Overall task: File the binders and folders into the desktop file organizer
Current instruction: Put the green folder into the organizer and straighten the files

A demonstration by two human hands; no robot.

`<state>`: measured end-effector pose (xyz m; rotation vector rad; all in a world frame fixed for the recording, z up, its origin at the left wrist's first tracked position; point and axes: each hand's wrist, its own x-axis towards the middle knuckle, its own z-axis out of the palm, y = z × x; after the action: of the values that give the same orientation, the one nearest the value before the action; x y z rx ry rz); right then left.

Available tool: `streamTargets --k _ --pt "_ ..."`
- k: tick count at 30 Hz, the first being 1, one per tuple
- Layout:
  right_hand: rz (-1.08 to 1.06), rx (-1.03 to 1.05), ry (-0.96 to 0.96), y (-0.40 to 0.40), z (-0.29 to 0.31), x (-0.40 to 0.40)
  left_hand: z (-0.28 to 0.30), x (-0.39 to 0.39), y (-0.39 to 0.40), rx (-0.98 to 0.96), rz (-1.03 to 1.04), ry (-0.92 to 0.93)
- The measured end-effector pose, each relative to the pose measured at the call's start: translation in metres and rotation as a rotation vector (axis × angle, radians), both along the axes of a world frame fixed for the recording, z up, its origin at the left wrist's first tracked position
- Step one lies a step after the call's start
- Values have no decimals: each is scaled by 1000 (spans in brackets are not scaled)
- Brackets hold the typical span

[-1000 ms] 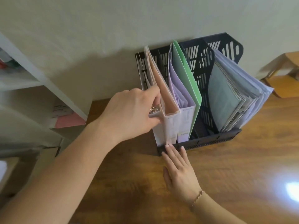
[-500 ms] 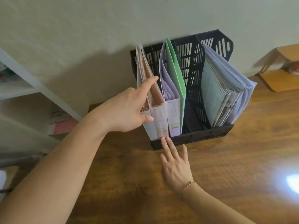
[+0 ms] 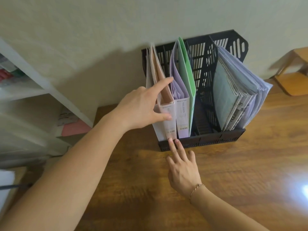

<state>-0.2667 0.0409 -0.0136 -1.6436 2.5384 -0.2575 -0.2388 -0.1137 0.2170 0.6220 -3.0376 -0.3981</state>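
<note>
A black desktop file organizer stands against the wall on the wooden desk. Its left slot holds a white binder, a pink binder, a lilac ring binder and a green folder, all upright. The right slot holds a thick stack of clear document folders leaning right. My left hand is spread against the pink binder, index finger on its top edge, thumb on its spine. My right hand lies flat on the desk, fingertips touching the organizer's front lip below the pink binder.
The organizer's middle slot is vacant. A white shelf unit with pink and white papers stands at the left. A small wooden stand sits at the far right. The wooden desk stretches in front.
My left hand went from gripping the pink binder's top to open fingers resting on it. My right hand stayed at the organizer's front lip.
</note>
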Motion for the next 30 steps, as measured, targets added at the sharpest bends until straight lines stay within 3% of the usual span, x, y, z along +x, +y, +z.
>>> streamTargets --k 9,14,20,23,30 --pt "85 133 50 -19 16 -14 -8 -2 -14 23 1 59" --pt "129 127 -29 -16 19 -19 -8 -7 -23 -44 34 19" --pt "11 -166 -165 -19 15 -18 0 -15 -30 -119 36 -149" --pt "-101 -135 -294 -32 11 -12 6 -22 -35 -40 18 -224" --pt "-204 -133 -241 -48 0 -7 16 -31 -53 110 -66 -260"
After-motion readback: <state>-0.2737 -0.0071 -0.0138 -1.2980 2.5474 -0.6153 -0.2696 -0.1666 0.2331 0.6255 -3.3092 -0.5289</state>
